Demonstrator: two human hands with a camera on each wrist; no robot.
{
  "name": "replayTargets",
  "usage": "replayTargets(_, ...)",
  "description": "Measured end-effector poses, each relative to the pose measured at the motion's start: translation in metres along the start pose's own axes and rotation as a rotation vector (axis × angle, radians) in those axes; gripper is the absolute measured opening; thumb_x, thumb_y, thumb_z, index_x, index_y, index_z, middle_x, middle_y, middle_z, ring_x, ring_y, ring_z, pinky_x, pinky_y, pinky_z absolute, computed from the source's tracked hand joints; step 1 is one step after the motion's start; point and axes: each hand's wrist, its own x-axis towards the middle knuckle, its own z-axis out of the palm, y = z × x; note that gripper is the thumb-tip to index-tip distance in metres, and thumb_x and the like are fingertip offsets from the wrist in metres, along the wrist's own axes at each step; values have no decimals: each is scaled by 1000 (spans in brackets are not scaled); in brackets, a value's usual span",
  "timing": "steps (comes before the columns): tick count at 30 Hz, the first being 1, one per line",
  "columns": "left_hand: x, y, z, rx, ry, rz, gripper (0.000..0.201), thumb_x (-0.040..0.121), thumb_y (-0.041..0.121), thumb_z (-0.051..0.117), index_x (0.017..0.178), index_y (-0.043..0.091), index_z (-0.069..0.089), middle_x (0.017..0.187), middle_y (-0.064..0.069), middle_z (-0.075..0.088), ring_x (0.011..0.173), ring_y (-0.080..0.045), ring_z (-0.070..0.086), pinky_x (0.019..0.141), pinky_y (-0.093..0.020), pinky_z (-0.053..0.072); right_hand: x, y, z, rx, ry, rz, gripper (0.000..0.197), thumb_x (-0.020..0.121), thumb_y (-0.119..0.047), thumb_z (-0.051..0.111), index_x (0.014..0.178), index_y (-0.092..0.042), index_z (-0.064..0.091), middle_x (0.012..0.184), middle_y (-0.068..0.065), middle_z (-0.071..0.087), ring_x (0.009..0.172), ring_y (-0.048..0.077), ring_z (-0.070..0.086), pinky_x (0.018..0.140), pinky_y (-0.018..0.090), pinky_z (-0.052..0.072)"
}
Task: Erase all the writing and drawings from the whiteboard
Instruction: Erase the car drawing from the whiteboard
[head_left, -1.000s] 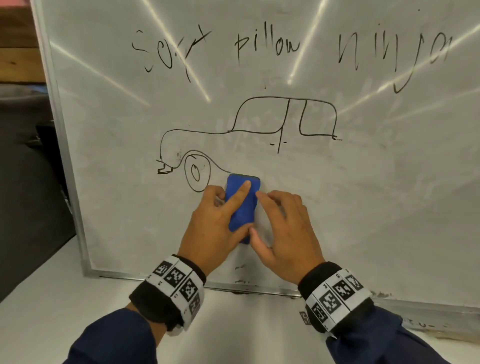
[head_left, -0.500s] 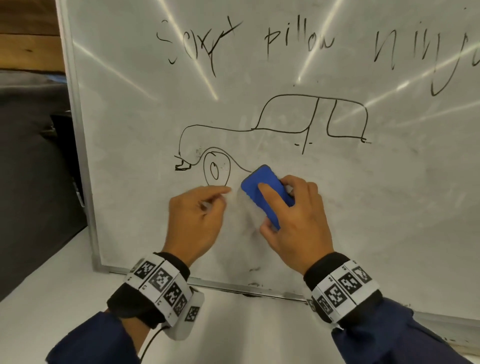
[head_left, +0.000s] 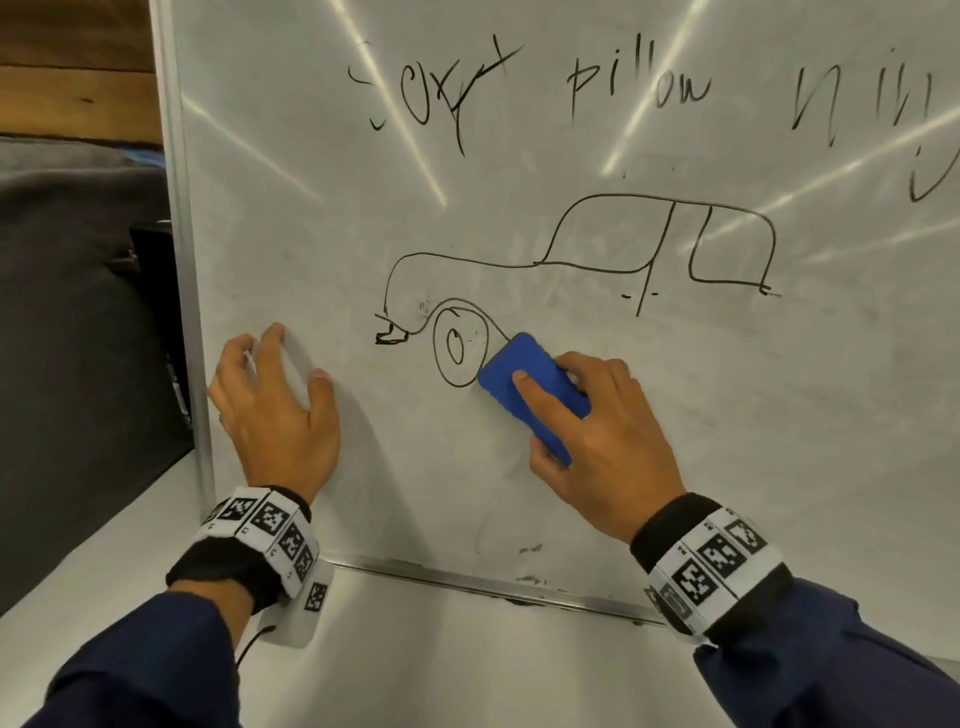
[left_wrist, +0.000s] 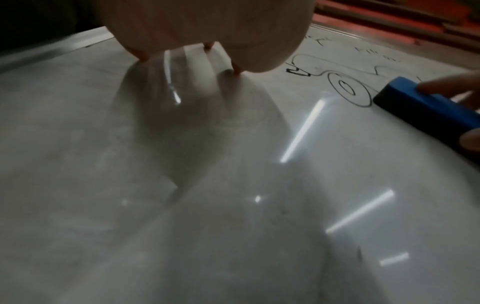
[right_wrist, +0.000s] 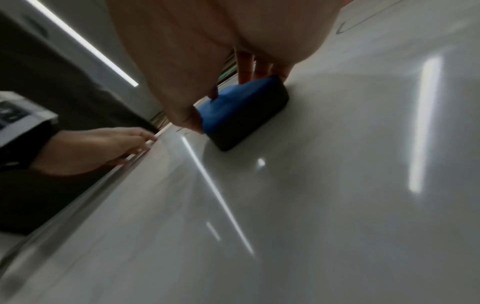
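The whiteboard (head_left: 571, 467) stands upright on the table (head_left: 467, 665), and most of its marks remain: three words along the top and a car drawing (head_left: 571, 265) in the middle, its lower body line apparently gone. The step in hand is wiping the front wheel (head_left: 457, 348). To do it well, the blue eraser (head_left: 535, 389) should stay flat with its dark felt face pressed evenly to the surface, sweeping left across the wheel in overlapping passes, then up through the body and the words, so no thin strokes survive at the edges.

The right hand (head_left: 602, 447) grips the eraser, forefinger laid along its back, thumb at its near end and the other fingers curled over its far side; the eraser's top-left corner touches the wheel's outline. The left hand (head_left: 275, 410) is spread, holding nothing, its fingertips (left_wrist: 237, 72) resting on the board near the left frame (head_left: 182, 260). It probably braces the board, though how hard it presses cannot be told.
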Motion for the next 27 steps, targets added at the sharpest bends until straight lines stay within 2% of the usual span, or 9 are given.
replayTargets(4,-2,3,3,8,5,-2,55,96,29,56,147,18,38,149,-14,32,136,-34,30,108,-52,34,11,2,-2,49,79,107,55,86,-25,71,138,-14,58,129,18,51,106,33,48,84,43,50)
replayTargets(8,-2,0,3,30,-14,13,57,97,31,56,148,19,36,150,-15,31,136,-35,30,108,-54,34,13,-7,8,1,2,-64,51,86,-22,71,135,-13,61,126,21,56,101,36,53,78,48,50)
replayTargets(13,-2,2,4,63,-10,27,57,97,30,56,148,18,35,150,-17,31,136,-37,30,106,-53,33,28,-11,8,35,68,29,48,89,-24,69,134,-12,61,126,21,54,103,36,51,80,48,50)
replayTargets(17,-1,7,4,69,-10,10,57,95,27,56,147,16,35,148,-17,31,134,-38,31,104,-54,34,27,-19,15,19,8,-105,47,88,-22,71,132,-10,62,123,23,57,98,38,55,75,50,51)
replayTargets(21,-1,10,5,94,-9,0,56,95,26,55,147,16,35,147,-18,32,132,-38,32,101,-54,37,40,-10,5,32,89,27,49,87,-24,71,132,-10,62,124,22,55,102,37,52,78,48,51)
replayTargets(25,-7,22,5,187,-46,140,51,91,22,59,140,20,42,148,-16,33,133,-38,34,100,-56,38,28,-25,16,-7,-20,-140,46,87,-22,71,130,-9,63,120,23,58,96,39,56,73,49,51)
replayTargets(27,-8,29,6,169,-51,167,51,88,18,61,137,21,44,148,-13,33,133,-37,34,100,-56,39,28,-20,13,-5,-28,-144,46,86,-22,71,130,-11,64,119,22,59,97,38,56,74,48,51)
